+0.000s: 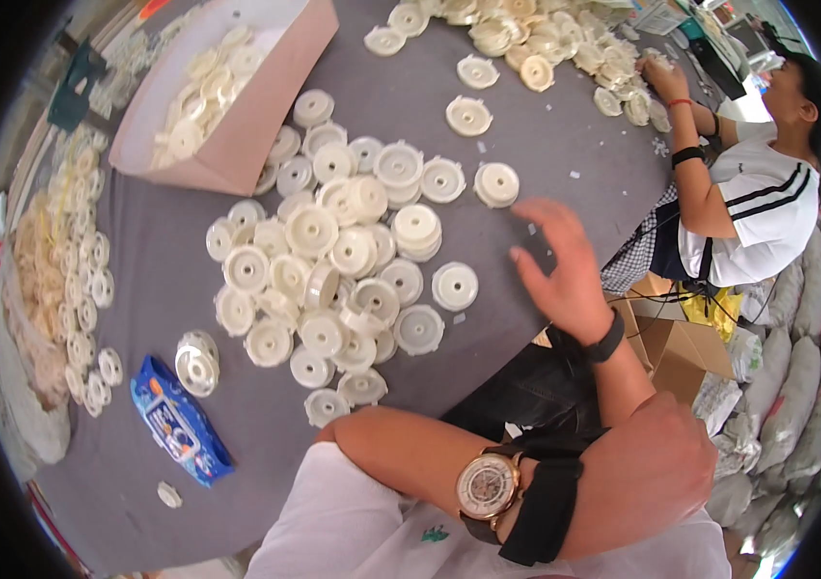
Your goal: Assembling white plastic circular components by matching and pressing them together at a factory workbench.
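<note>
My left arm, with a round-faced watch (488,485) and a wide black strap (544,510), crosses my body to the right. My left hand (652,473) is curled closed over my right forearm, its fingertips out of sight. Beyond it my right hand (563,270), with a dark wristband (607,337), hangs near the table edge. Its thumb and fingers are apart, with nothing between them. Nearest to its fingers lies one white round plastic disc (496,184) with a centre hole. A loose pile of similar discs (312,232) spreads to the left.
A pale pink open box (193,174) of discs stands back left. Below it lie a blue wipes pack (179,421) and a shiny round piece (197,364). White rings (92,280) line the left side. At far right a co-worker (753,183) handles pieces beside a heap (526,39); sacks (787,405) are stacked behind.
</note>
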### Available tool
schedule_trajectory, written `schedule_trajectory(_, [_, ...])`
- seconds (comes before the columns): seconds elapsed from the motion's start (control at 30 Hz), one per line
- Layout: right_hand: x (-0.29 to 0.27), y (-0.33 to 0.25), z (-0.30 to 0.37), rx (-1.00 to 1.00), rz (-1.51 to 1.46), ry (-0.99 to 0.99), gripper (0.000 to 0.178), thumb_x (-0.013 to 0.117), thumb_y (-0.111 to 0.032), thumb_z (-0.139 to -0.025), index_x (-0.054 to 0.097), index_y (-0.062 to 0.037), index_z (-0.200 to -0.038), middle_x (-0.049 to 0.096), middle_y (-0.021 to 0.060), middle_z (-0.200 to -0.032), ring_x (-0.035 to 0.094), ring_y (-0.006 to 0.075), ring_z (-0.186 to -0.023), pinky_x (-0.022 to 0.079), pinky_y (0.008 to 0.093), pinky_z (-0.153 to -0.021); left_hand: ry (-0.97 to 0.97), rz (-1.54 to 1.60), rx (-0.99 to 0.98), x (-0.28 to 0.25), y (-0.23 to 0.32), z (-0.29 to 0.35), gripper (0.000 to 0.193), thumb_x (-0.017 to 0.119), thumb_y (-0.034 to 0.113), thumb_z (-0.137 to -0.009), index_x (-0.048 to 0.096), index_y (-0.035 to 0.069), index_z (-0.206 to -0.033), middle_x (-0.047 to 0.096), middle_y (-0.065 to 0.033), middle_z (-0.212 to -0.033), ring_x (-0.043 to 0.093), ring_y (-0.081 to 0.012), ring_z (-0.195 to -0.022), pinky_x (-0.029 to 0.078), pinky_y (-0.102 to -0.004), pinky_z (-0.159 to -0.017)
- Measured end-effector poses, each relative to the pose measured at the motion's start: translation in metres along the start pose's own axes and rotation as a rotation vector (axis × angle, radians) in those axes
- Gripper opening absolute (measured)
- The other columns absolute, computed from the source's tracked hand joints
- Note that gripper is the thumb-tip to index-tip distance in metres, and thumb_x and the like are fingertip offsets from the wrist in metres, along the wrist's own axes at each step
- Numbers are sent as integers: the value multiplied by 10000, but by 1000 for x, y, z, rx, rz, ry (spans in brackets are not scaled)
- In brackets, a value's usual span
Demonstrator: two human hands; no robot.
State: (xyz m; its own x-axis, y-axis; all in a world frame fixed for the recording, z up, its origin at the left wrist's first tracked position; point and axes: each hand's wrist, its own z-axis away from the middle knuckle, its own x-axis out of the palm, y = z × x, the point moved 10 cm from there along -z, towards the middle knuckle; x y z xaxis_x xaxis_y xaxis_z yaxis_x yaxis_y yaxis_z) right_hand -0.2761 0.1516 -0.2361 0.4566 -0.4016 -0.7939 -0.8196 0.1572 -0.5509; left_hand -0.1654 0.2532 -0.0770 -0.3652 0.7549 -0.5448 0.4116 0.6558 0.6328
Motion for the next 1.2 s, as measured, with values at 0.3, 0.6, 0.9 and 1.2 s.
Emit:
schedule_trajectory(0.3, [31, 33, -48, 51, 137, -20, 558, 834, -162, -848, 608, -38, -1342, 612, 200, -1294, 571, 398, -1197, 477, 473, -1043, -65, 22, -5, 4, 6, 7, 182, 667, 195, -798, 737, 28, -814, 674, -82, -796, 646, -263, -789, 485, -422, -764])
schedule_trajectory(0.6, [17, 35, -67, 115, -131, 108, 536, 837, -154, -838, 591, -34, -1300, 679, 189, -1215, 657, 399, -1115, 527, 450, -968, -110, 40, 31, -5, 2, 4, 173, 672, 201, -793, 747, 46, -812, 674, -59, -785, 653, -238, -787, 495, -409, -762])
schedule_trajectory(0.9, [69, 38, -154, 25, 324, -271, 617, 680, -188, -864, 565, -150, -1470, 615, 201, -1435, 590, 394, -1295, 529, 483, -1057, -91, 107, 121, -6, 1, 4, 151, 678, 165, -798, 763, 40, -803, 710, -46, -780, 694, -216, -774, 504, -344, -701])
schedule_trajectory(1.2, [40, 37, -118, 258, -681, -453, 642, 728, -219, -957, 483, -117, -1541, 603, 170, -1455, 673, 280, -1209, 570, 385, -990, -3, 23, 115, -17, 1, 4, 123, 681, 156, -793, 745, 53, -772, 680, -49, -755, 681, -218, -751, 485, -365, -649])
